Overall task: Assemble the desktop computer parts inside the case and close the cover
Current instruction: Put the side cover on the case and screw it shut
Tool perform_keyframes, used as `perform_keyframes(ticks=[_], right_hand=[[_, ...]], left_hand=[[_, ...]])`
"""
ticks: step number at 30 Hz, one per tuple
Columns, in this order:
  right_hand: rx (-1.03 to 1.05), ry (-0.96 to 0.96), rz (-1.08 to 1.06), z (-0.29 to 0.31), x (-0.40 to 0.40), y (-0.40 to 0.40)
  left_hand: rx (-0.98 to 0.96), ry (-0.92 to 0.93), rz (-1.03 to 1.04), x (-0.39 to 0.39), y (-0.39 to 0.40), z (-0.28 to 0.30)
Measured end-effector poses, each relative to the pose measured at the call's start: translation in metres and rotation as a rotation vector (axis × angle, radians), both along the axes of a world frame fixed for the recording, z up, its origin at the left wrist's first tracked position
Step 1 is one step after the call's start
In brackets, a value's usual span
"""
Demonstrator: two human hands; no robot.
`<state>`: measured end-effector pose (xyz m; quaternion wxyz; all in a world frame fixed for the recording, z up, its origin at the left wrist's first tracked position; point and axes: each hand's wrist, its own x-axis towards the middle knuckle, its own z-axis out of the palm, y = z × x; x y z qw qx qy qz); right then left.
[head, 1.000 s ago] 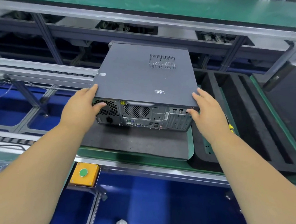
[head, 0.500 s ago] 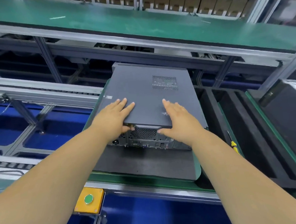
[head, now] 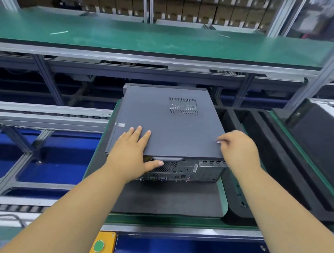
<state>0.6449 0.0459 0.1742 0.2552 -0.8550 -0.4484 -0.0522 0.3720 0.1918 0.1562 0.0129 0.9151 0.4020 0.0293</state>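
A desktop computer case [head: 193, 171] lies flat on a dark foam pad [head: 166, 200], its rear port panel facing me. The dark grey cover [head: 172, 132], with a mesh vent at its far right, sits on top of the case. My left hand [head: 130, 153] rests flat on the cover's near left part with straight fingers, the thumb lying along the rear edge above the fan grille. My right hand [head: 239, 149] is at the cover's near right corner with curled fingers. It is blurred, and a small shiny speck shows at its fingertips.
The pad sits on a green tray [head: 224, 200]. A black foam insert with long slots [head: 280, 159] lies to the right, and another dark case [head: 321, 137] beyond it. Conveyor rails [head: 45, 117] run on the left. A yellow box with a green button [head: 101, 247] is below; a green shelf [head: 157, 37] is above.
Both hands went from the case's rear corners onto the cover. My right hand has since slid from the cover's middle to its near right corner and curled its fingers; the left stays flat.
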Motion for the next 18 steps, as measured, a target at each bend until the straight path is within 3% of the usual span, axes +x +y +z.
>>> perform_keyframes(ticks=[3,6,10,15,18], right_hand=[[0.038,0.154,-0.283,-0.009,0.041,-0.027],[-0.119,0.306,-0.377,-0.024,0.066,-0.043],[-0.256,0.466,-0.296,-0.03,0.068,-0.04],[-0.116,0.387,-0.215,-0.008,0.047,-0.016],[-0.044,0.279,0.085,0.008,0.025,0.003]], left_hand=[[0.009,0.003,0.031,0.007,-0.006,0.0],[-0.019,-0.063,0.021,0.018,-0.009,0.002],[-0.04,-0.072,-0.106,0.031,-0.006,0.003],[-0.001,0.042,-0.208,0.038,0.008,0.004],[0.055,0.07,-0.25,0.04,0.01,0.001]])
